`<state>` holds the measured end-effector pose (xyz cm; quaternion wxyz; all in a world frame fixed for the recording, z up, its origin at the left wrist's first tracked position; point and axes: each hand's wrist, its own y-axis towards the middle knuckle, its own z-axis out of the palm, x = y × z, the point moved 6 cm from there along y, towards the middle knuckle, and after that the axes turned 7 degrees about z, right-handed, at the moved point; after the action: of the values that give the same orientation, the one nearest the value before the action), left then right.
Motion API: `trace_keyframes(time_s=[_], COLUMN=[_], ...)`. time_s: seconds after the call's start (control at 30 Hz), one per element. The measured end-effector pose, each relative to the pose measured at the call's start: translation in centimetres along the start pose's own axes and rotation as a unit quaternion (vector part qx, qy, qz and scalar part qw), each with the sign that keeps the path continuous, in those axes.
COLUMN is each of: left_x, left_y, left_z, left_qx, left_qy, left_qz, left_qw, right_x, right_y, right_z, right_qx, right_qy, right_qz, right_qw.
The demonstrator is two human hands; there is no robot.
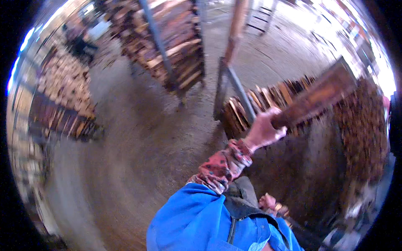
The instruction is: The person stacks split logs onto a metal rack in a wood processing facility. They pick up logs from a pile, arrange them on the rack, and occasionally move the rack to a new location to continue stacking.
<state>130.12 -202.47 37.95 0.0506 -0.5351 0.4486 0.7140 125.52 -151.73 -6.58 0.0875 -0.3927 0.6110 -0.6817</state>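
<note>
My left hand (264,130) reaches out to the right, its fingers wrapped round the near end of a brown wooden board (318,95). The board slants up and away to the right, its far end raised over a row of split wood (272,98). Lower down, close to my grey trousers (245,190), is my right hand (271,203). It is small and smeared by motion, so its fingers do not show clearly. The left arm has a red patterned sleeve (220,168) under blue clothing.
A tall wood stack (171,42) stands ahead between metal posts. Another woodpile (67,83) lies to the left. Dark stacked wood (362,129) rises at the far right. A post (234,33) stands on the brown floor (138,167) ahead.
</note>
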Motion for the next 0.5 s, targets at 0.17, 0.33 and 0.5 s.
trace_keyframes(time_s=[0.17,0.33,0.5], left_x=[0.8,4.0,3.6], left_y=[-0.9,0.6,1.3], left_z=[-2.4,-2.0,0.6], left_qx=[0.002,-0.035,-0.006], left_qy=[0.059,0.024,-0.018], left_qz=[-0.049,-0.061,-0.091], left_qw=[0.997,0.997,0.996], right_x=[1.7,0.1,-3.3], right_y=[-2.1,-3.2,-3.2], right_z=[4.5,4.7,4.3], right_qx=[-0.107,-0.154,-0.148], right_qy=[0.126,0.22,0.222], right_qz=[-0.084,-0.061,-0.066], right_qw=[0.983,0.961,0.962])
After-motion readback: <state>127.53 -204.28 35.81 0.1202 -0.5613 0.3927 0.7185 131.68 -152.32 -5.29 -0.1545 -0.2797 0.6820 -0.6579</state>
